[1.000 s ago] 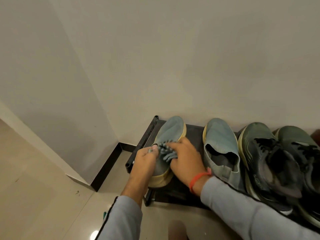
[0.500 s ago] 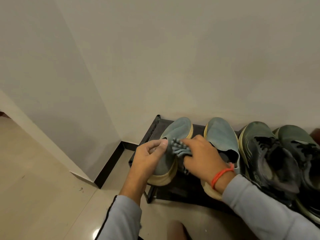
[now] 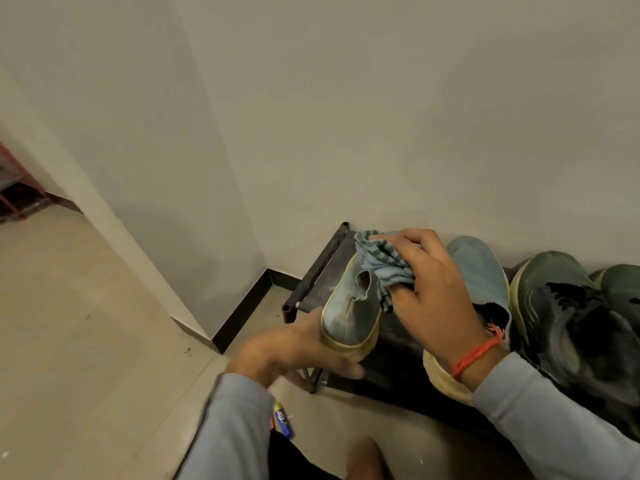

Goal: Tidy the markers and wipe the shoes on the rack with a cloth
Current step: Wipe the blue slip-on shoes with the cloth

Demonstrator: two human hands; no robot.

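On the rack (image 3: 313, 271), four shoes: left hand (image 3: 294, 355) grips one blue shoe (image 3: 349, 306), right hand (image 3: 433, 289) clutches one cloth (image 3: 384, 265)

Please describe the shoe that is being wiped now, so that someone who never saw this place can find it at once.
Look at the low black shoe rack against the wall, near the room corner. The blue-grey slip-on shoe is at the rack's left end, its heel gripped by the left hand while the right hand presses a striped cloth on it. Unlike its neighbours, it is handled and tilted.
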